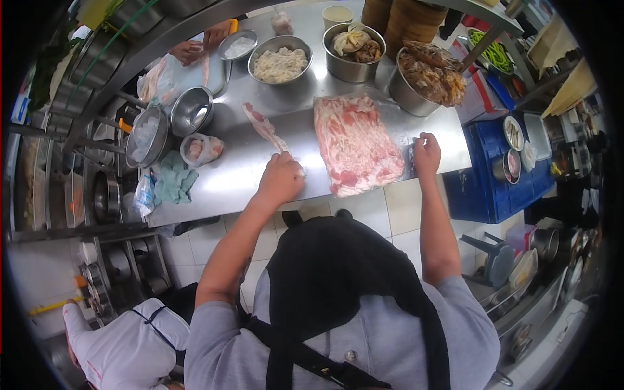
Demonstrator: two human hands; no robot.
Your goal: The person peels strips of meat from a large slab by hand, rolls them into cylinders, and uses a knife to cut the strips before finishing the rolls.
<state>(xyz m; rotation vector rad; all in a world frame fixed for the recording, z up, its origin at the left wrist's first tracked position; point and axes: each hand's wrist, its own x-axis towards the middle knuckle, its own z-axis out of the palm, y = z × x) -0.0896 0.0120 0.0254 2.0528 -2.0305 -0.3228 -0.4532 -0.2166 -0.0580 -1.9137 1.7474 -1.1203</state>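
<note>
A broad slab of raw pork lies on the steel table, with clear plastic showing at its edges. To its left is a narrow strip of meat. My left hand is closed at the near end of this strip, fingers curled over it. Beyond the slab's right edge, near the table corner, my right hand has its fingers pinched together. A greyish sheen shows beside those fingertips, but what they hold is too small to make out.
Along the back of the steel table stand a bowl of pale minced filling, a pot and a heaped brown-filled pot. A green cloth lies left. Another person's hands work across the table; a person in white bends behind.
</note>
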